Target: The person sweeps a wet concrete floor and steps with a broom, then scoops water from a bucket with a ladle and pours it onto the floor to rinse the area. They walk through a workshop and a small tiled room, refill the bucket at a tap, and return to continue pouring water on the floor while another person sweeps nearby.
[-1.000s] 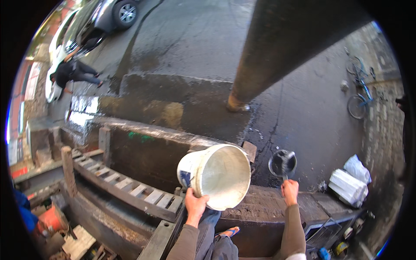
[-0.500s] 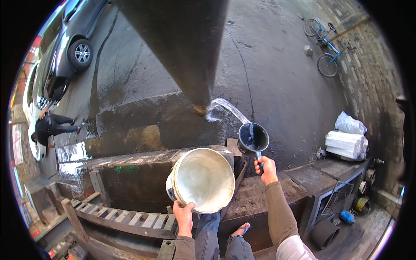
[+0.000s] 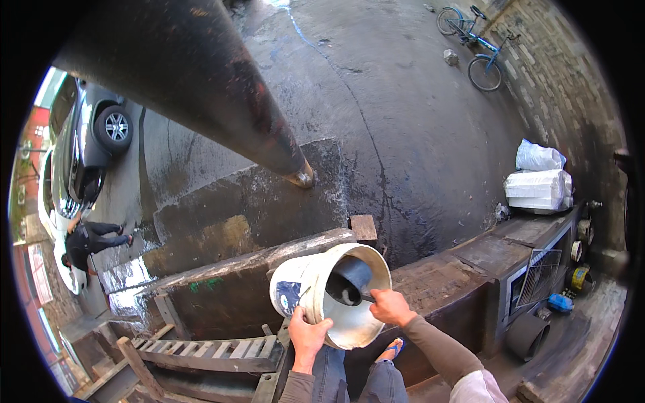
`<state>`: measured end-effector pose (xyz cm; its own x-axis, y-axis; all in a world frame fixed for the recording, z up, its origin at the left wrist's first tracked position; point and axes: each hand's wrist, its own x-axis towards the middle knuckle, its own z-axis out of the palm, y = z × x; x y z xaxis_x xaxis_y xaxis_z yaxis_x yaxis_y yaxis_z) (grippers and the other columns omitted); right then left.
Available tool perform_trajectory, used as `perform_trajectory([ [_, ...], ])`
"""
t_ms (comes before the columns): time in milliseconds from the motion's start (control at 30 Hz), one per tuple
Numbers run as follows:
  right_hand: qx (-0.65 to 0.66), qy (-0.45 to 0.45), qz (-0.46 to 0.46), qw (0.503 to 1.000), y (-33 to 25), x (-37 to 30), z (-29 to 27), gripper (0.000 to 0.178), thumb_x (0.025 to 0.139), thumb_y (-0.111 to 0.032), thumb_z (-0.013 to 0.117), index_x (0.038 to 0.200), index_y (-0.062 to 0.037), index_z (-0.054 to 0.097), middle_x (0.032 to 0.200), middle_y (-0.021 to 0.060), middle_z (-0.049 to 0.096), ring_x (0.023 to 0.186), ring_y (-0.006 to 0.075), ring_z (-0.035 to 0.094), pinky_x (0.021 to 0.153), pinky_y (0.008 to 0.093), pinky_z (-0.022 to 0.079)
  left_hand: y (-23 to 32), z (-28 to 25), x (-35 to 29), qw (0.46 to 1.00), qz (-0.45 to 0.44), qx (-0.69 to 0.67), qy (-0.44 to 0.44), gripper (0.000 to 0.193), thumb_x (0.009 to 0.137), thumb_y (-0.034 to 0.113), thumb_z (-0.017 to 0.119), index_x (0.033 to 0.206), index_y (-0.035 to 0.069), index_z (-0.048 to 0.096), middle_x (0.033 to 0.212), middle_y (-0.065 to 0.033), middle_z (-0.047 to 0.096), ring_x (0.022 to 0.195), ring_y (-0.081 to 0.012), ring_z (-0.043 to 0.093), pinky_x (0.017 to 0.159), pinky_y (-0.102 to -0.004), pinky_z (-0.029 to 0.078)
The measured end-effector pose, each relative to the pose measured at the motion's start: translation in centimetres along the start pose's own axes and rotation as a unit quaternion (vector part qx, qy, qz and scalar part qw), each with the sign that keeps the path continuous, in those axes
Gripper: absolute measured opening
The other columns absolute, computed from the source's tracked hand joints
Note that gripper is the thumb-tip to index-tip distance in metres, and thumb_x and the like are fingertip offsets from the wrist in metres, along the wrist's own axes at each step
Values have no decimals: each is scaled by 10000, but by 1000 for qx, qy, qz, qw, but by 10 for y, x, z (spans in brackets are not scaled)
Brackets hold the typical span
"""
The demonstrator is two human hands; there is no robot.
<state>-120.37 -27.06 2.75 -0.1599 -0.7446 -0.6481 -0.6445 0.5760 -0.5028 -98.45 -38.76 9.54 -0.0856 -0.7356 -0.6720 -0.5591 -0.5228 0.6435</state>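
Note:
A white plastic bucket (image 3: 306, 275) is tilted in front of my legs, its mouth facing me. My left hand (image 3: 308, 340) grips the near left part of its rim, the thumb over the edge. Closed round the handle of a dark dipper (image 3: 353, 274), my right hand (image 3: 392, 308) is at the bucket's right rim. The dipper's bowl is inside the bucket. Some water seems to lie around it, though how much I cannot tell.
A thick dark post (image 3: 269, 144) rises beyond the bucket. A wooden ledge (image 3: 440, 282) runs to the right, towards white wrapped bundles (image 3: 539, 188). At left are a slatted wooden ladder (image 3: 208, 349), a person (image 3: 84, 245) and a car (image 3: 101, 134). A blue bicycle (image 3: 480, 50) leans far right.
My right hand has drawn the dipper back from over the wet ground into the bucket; the water stream is gone. The bucket has shifted right and tilted more. The view has turned.

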Motion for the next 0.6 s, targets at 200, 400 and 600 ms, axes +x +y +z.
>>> perform_trajectory([
  [200, -227, 98, -114, 962, -4, 22, 69, 188, 867, -137, 564, 970, 11, 615, 874, 144, 702, 772, 300, 715, 632, 416, 580, 36, 15, -20, 997, 43, 43, -42, 353, 605, 113, 817, 858, 3, 597, 788, -44, 652, 710, -103, 577, 659, -297, 507],
  [400, -60, -69, -16, 996, -7, -2, 97, 325, 832, -219, 594, 1032, 33, 641, 914, 221, 728, 888, 348, 724, 737, 449, 587, 54, 20, -28, 995, 71, 63, -40, 333, 599, 95, 792, 843, -1, 588, 779, -15, 619, 721, -70, 538, 643, -264, 483],
  [600, 259, -82, 163, 948, 16, -28, 84, 335, 808, -310, 587, 936, -49, 753, 857, 162, 744, 842, 337, 715, 812, 452, 536, 21, 25, -24, 995, 57, 85, -18, 351, 598, 105, 799, 871, -15, 614, 771, -36, 643, 701, -89, 565, 642, -278, 496],
])
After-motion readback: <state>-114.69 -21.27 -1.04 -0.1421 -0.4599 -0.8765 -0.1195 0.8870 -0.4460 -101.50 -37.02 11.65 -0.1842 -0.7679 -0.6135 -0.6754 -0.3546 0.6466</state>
